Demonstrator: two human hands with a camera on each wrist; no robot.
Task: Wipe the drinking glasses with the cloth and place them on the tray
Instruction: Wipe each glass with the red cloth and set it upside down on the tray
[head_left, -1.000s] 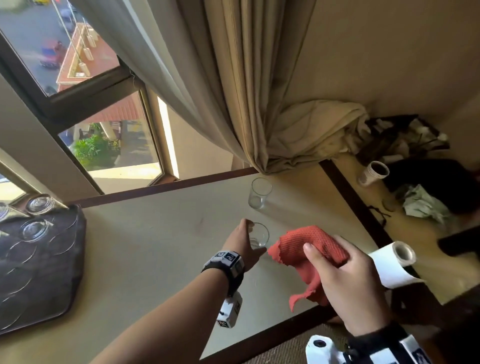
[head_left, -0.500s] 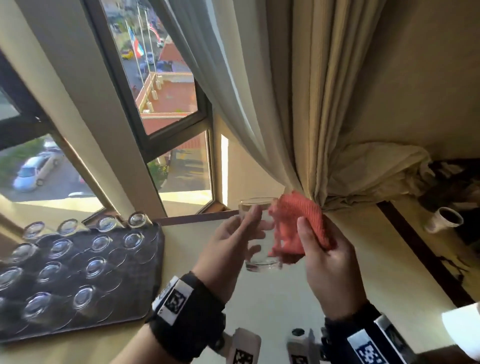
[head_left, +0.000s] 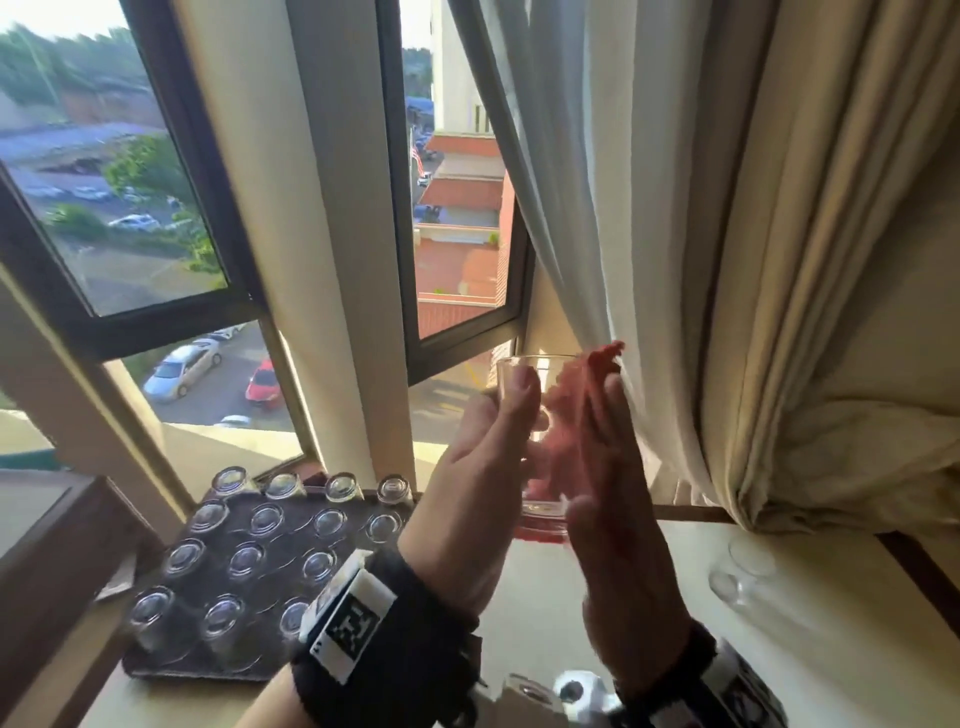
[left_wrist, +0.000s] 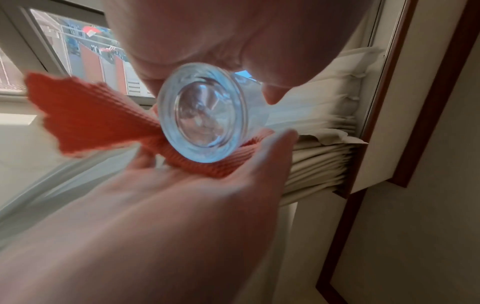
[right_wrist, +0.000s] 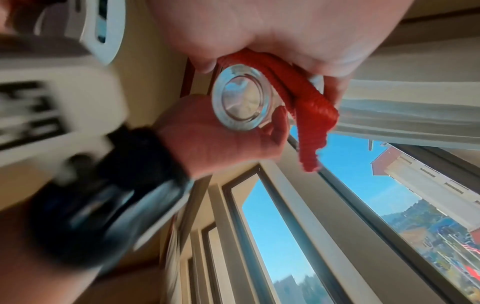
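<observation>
left hand (head_left: 483, 467) fingers curled round glass (head_left: 537, 441), held up; right hand (head_left: 608, 499) fingers straight, together, pressing red cloth (head_left: 582, 395) against glass.

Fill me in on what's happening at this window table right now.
A person is wiping a drinking glass held up in the air. The left hand grips the glass while the right hand presses the red cloth against its side. On the tray to the left, many glasses already stand upside down in rows. One more glass waits on the table to the right, not yet wiped.
</observation>
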